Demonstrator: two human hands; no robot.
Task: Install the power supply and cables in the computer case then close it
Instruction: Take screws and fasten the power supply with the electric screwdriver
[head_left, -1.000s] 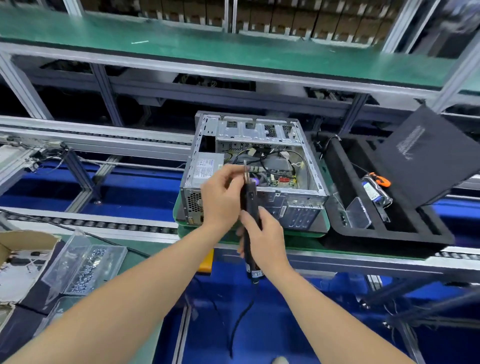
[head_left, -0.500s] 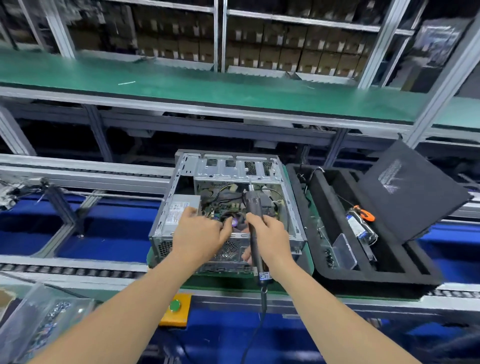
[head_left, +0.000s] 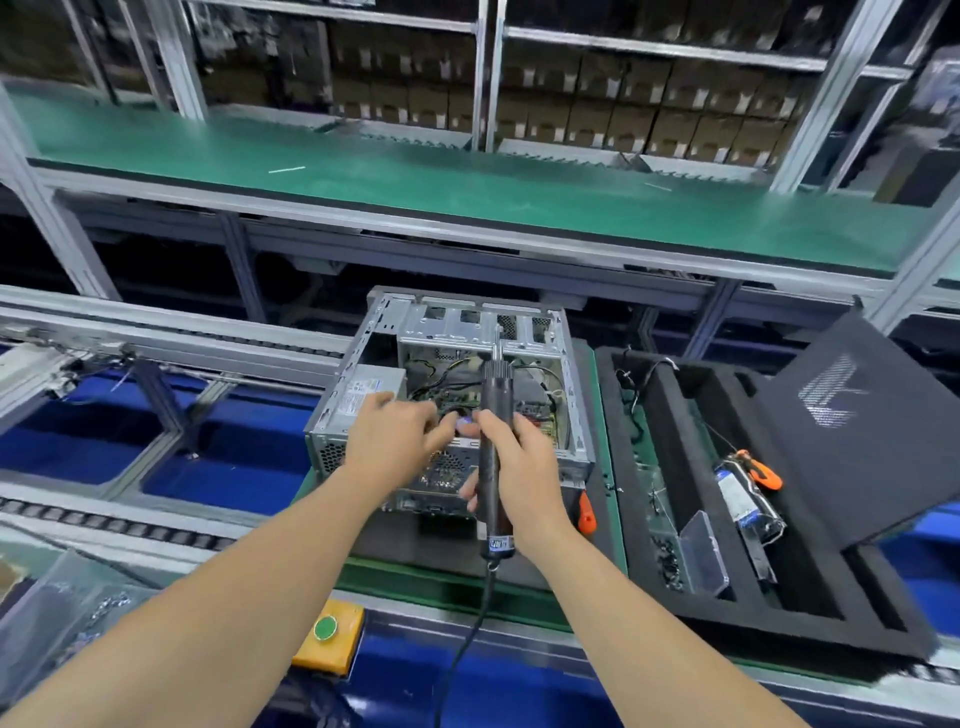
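Gripping screwdriver (head_left: 493, 395) in right hand (head_left: 525, 467), left hand (head_left: 397, 441) over computer case (head_left: 467, 318)

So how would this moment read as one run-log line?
computer case: open on top | power supply: inside, left side | right hand: grips electric screwdriver | left hand: spread over case interior

Left forearm (head_left: 218, 587) and right forearm (head_left: 639, 613): bare along their whole visible length, slender, smooth. Left hand (head_left: 397, 441) and right hand (head_left: 527, 470): bare likewise. Left finger detail blurred.
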